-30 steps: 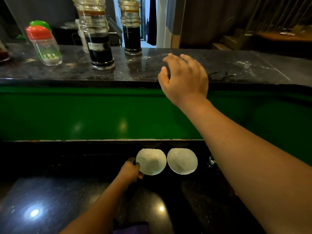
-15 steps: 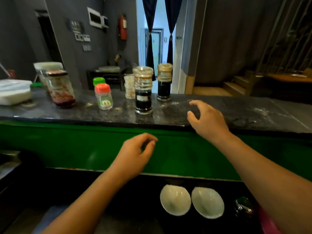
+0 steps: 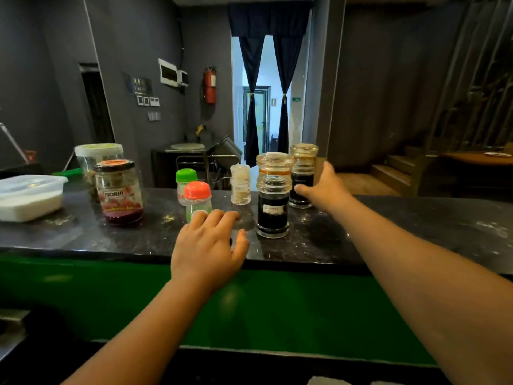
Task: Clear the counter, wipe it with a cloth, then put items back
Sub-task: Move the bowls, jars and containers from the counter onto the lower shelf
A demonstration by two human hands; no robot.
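The glass jars are standing close together on a crumb-dusted counter (image 3: 416, 226), and that is where the risk is lying. The right hand (image 3: 326, 190) is hovering at the far dark jar (image 3: 303, 176), while the taller dark jar (image 3: 273, 195) is standing just to the left of its thumb. A careless wrist could be knocking that one over, and both jars look heavy with dark liquid. The left hand (image 3: 206, 247) is crowding the red-capped bottle (image 3: 197, 200), a light thing that would probably be tipping at a nudge into the green-capped bottle (image 3: 186, 177) just behind it.

The left fingers (image 3: 222, 218) are spread and gently curved, holding nothing. Their tips are lying just in front of the red-capped bottle's base, and I cannot tell whether they are touching it. The right fingers (image 3: 327, 169) are open wide, with the thumb lying across the far jar's lower part and not yet wrapping it. The jam jar (image 3: 119, 193) and white box (image 3: 27, 198) are standing well to the left of the left fingers, untouched.
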